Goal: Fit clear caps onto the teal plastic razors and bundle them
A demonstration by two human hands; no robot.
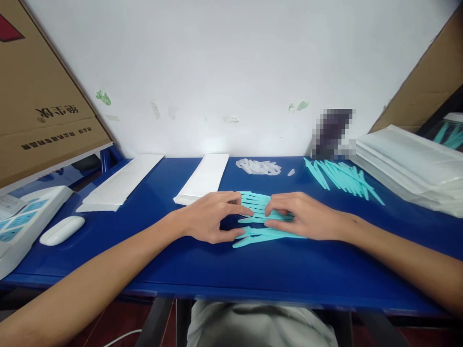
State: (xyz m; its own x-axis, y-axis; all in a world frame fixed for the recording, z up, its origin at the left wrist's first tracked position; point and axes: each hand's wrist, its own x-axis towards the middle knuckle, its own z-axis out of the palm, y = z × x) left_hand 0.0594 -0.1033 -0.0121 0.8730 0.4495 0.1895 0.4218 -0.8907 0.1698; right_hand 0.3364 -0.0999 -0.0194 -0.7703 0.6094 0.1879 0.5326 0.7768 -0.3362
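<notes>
Slim turquoise plastic sticks (257, 198), like eyebrow razors, lie side by side in a row between my two hands on the blue table (202, 270). From the left, my left hand (210, 217) reaches in with thumb and fingers spread, its tips touching the stick ends. My right hand (304, 214) is over the other ends, fingers bent and thumb apart, partly hiding them. Neither hand lifts a stick. Nearest me, a few loose sticks (260, 237) lie at a slant, touched by my left thumb.
A second pile of turquoise sticks (340, 177) lies back right, beside stacked clear plastic bags (408, 164). Small whitish translucent pieces (258, 167) are heaped near the wall. Two white paper stacks (204, 178) (121, 183), a white mouse-shaped case (62, 230) and a cardboard box (47, 96) are leftward.
</notes>
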